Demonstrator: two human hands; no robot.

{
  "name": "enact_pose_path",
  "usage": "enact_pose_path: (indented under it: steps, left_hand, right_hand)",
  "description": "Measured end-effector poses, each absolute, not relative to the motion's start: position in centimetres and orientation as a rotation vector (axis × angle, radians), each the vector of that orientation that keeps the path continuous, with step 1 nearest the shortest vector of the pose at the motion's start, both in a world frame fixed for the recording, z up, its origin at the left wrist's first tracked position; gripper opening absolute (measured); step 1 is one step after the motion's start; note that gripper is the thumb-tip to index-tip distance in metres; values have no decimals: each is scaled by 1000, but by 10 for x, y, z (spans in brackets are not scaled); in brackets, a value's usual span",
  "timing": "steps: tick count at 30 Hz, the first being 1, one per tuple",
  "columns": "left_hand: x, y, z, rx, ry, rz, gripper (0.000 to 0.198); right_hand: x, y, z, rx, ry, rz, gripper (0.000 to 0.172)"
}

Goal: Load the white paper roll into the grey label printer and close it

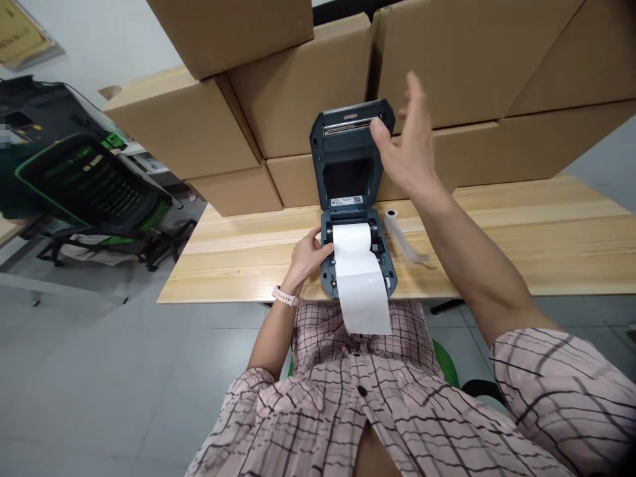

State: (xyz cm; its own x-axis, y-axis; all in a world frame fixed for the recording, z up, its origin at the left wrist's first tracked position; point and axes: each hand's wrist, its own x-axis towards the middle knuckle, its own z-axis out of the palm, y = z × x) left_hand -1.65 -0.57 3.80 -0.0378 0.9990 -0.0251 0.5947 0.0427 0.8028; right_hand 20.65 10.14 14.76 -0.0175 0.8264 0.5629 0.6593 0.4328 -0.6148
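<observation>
A grey label printer point(332, 271) sits on the wooden table point(521, 245) with its lid point(348, 156) swung up and open. A white paper roll point(352, 237) lies in its bay, and a strip of paper point(365, 298) hangs over the front edge. My left hand point(308, 255) rests against the printer's left side by the roll, fingers curled on it. My right hand point(407, 142) is raised beside the lid's upper right corner, fingers spread, thumb near the lid edge, holding nothing.
A small empty roll core point(391, 214) with a clear wrapper point(407, 244) lies right of the printer. Stacked cardboard boxes point(472, 79) wall the table's far side. A black and green office chair point(94, 185) stands at the left on the grey floor.
</observation>
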Motion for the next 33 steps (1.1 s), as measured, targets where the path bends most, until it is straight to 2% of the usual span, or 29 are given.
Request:
enact_pose_path:
  steps: [3,6,9,12,15,20,27,30,33]
  left_hand:
    - [-14,-4,45,1648,1732,753,66]
    - [-14,-3,51,1714,1744,678,63]
    - [-14,-2,56,1785,1723,632,53]
    - [-14,-1,59,1827,1713,605,44]
    - [-15,-1,58,1816,1692,609,44]
    - [-16,-2,53,1764,1644,668,47]
    - [-17,-3,47,1718,1587,741,47]
    - [-18,-3,44,1709,1578,759,49]
    - [-18,-3,44,1711,1580,762,50]
  right_hand:
    - [209,57,132,-1179,-1848,98,53]
    - [207,46,114,-1085,-2330,369,44]
    - [200,68,102,-1107,-2754,658,60]
    - [189,94,96,-1174,-2998,760,81]
    - [176,106,90,-1120,-3081,764,83]
    - [174,107,96,-943,-3035,910,78]
    - [268,76,143,-821,-2486,1131,104]
    - [335,57,132,-953,-2143,1133,98]
    - [394,50,99,-1134,-1901,1085,89]
